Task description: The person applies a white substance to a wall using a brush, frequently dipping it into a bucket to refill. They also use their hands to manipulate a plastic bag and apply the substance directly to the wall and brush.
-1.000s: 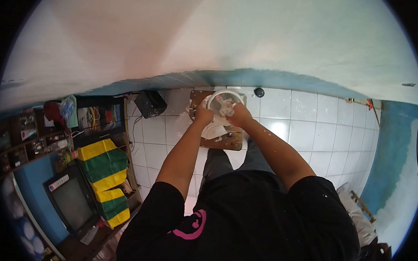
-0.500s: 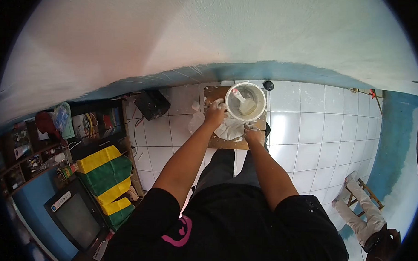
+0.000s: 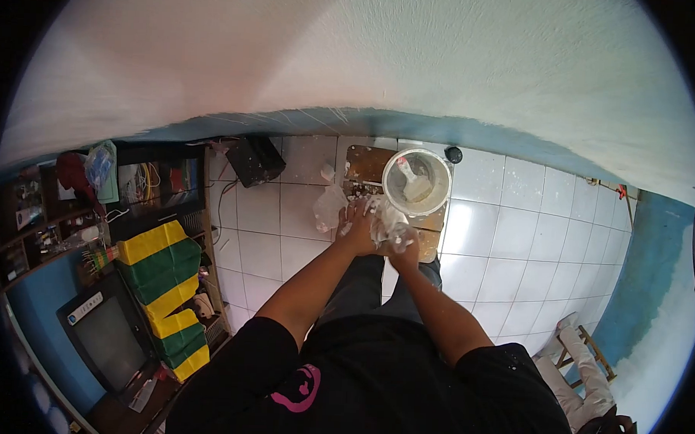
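A crumpled whitish plastic bag [image 3: 387, 217] is held between my hands, below the bucket. My left hand [image 3: 356, 226] is closed on its left side, and my right hand [image 3: 405, 247] grips its lower right part. Just above them, a white bucket [image 3: 442, 201] stands on a small wooden stool [image 3: 365, 164] spotted with white. Inside the bucket lies a scraper [image 3: 416, 183] with a whitish blade, beside pale residue. Another translucent bag [image 3: 331, 207] lies left of my left hand.
White floor tiles [image 3: 471, 171] surround the stool. A black box [image 3: 255, 160] and a round black object [image 3: 453, 154] are near the wall. At left stand shelves, a television [image 3: 113, 339] and a striped cloth [image 3: 158, 275]. Another person's legs [image 3: 587, 363] show at lower right.
My hands have come together and lifted the crumpled bag off the stool. Before, they were apart on either side of it. The view has shifted slightly.
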`<state>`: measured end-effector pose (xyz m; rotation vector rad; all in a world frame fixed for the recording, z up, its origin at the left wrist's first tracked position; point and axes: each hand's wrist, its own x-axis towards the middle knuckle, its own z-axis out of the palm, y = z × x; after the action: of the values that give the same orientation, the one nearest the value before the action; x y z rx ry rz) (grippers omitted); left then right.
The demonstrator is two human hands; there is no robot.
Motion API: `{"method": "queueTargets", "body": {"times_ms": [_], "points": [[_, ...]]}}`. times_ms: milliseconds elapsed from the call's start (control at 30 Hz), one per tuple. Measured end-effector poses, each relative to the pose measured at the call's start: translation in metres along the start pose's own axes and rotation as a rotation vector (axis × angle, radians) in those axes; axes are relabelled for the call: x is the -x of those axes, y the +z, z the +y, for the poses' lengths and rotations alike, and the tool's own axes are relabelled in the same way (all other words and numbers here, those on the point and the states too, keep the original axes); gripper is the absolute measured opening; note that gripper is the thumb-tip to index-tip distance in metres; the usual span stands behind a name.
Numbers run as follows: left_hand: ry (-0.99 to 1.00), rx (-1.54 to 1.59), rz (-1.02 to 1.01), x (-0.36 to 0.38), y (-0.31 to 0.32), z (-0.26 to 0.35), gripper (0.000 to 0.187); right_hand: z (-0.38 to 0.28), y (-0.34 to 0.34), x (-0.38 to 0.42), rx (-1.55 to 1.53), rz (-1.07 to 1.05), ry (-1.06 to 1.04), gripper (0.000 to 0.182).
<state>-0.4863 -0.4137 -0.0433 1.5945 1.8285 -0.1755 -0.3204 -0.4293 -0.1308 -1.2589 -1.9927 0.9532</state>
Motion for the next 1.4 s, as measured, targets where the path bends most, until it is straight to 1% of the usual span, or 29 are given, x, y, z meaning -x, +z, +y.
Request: {"method": "queueTargets", "body": {"times_ms": [67, 100, 167, 200, 267, 300, 400, 467, 500, 533, 567, 600, 633, 700, 733, 767, 800, 833, 867, 900, 933, 1000, 1033, 1067, 1133, 1233, 1267, 1333, 1400], "points": [[0.091, 0.015, 0.094, -0.003, 0.03, -0.008, 0.078, -0.028, -0.015, -0.005, -0.085, -0.009, -0.143, 0.028], [0.136, 0.022, 0.144, -0.002, 0.042, -0.01, 0.074, -0.04, -0.025, -0.005, -0.054, -0.073, -0.163, 0.028], [0.232, 0.066, 0.172, 0.006, 0.039, -0.006, 0.067, -0.05, -0.042, -0.013, 0.018, -0.182, -0.23, 0.029], [0.287, 0.082, 0.189, 0.005, 0.034, -0.005, 0.063, -0.042, -0.043, -0.013, 0.099, -0.11, -0.46, 0.028], [0.332, 0.127, 0.045, 0.01, 0.015, -0.004, 0.054, -0.047, -0.062, -0.019, 0.092, -0.205, -0.468, 0.036], [0.35, 0.151, -0.036, 0.013, 0.006, 0.0, 0.049, -0.052, -0.069, -0.024, 0.113, -0.158, -0.492, 0.037], [0.358, 0.268, -0.367, 0.015, -0.04, 0.031, 0.042, -0.07, -0.094, -0.032, 0.137, -0.046, -0.531, 0.038], [0.353, 0.585, -0.416, 0.012, -0.039, 0.034, 0.041, -0.075, -0.106, -0.051, 0.102, 0.01, -0.543, 0.038], [0.347, 0.745, -0.44, 0.012, -0.035, 0.033, 0.04, -0.081, -0.111, -0.062, -0.038, -0.04, -0.478, 0.037], [0.427, 0.774, -0.422, 0.005, -0.008, 0.018, 0.04, -0.088, -0.116, -0.07, -0.105, -0.066, -0.405, 0.029], [0.507, 0.803, -0.402, -0.008, 0.037, -0.006, 0.041, -0.094, -0.12, -0.077, -0.171, -0.093, -0.332, 0.021], [0.588, 0.829, -0.378, -0.017, 0.061, -0.018, 0.041, -0.099, -0.123, -0.083, -0.237, -0.121, -0.262, 0.014], [0.429, 0.737, -0.497, 0.0, -0.009, 0.019, 0.044, -0.104, -0.124, -0.087, -0.425, -0.169, 0.075, 0.013], [0.174, 0.957, -0.628, 0.012, -0.046, 0.034, 0.055, -0.092, -0.115, -0.094, -0.288, -0.071, -0.084, 0.012], [0.098, 1.058, -0.654, 0.014, -0.044, 0.036, 0.056, -0.082, -0.107, -0.095, -0.222, -0.021, -0.156, 0.011], [0.019, 1.159, -0.674, 0.015, -0.042, 0.037, 0.058, -0.075, -0.101, -0.098, 0.029, 0.029, -0.246, 0.011], [0.0, 1.258, -0.65, 0.012, -0.025, 0.037, 0.053, -0.07, -0.098, -0.096, -0.33, -0.026, 0.113, 0.011], [-0.016, 1.356, -0.623, 0.006, -0.008, 0.034, 0.049, -0.078, -0.101, -0.103, -0.684, -0.08, 0.473, 0.01], [-0.063, 1.379, -0.688, -0.005, 0.013, 0.027, 0.049, -0.083, -0.101, -0.11, -1.032, -0.134, 0.838, 0.01], [-0.114, 1.402, -0.756, -0.014, 0.036, 0.017, 0.048, -0.084, -0.098, -0.114, -1.103, -0.065, 0.888, 0.012], [-0.165, 1.424, -0.819, -0.018, 0.048, 0.012, 0.048, -0.076, -0.094, -0.115, -1.094, -0.047, 0.848, 0.013], [-0.217, 1.48, -0.76, -0.003, -0.002, 0.042, 0.045, -0.05, -0.078, -0.115, -1.08, -0.013, 0.766, 0.015], [-0.242, 1.507, -0.73, 0.006, -0.033, 0.06, 0.044, -0.038, -0.072, -0.115, -0.911, -0.037, 0.764, 0.017], [-0.269, 1.516, -0.722, 0.007, -0.043, 0.066, 0.043, -0.032, -0.07, -0.116, -0.9, -0.07, 0.819, 0.018], [-0.309, 1.5, -0.712, 0.003, -0.04, 0.067, 0.042, -0.023, -0.07, -0.121, -0.876, -0.135, 0.931, 0.018], [-0.344, 1.464, -0.696, -0.006, -0.021, 0.061, 0.039, -0.061, -0.099, -0.147, -0.406, -0.346, 0.881, 0.019], [-0.354, 1.452, -0.687, -0.01, -0.013, 0.057, 0.039, -0.047, -0.089, -0.142, -0.48, -0.313, 0.843, 0.02], [-0.373, 1.425, -0.66, -0.018, 0.004, 0.046, 0.037, 0.01, -0.053, -0.122, -0.63, -0.247, 0.763, 0.023], [-0.345, 1.357, -0.641, -0.026, 0.016, 0.036, 0.036, 0.036, -0.042, -0.119, -0.452, -0.331, 0.671, 0.026]]}}
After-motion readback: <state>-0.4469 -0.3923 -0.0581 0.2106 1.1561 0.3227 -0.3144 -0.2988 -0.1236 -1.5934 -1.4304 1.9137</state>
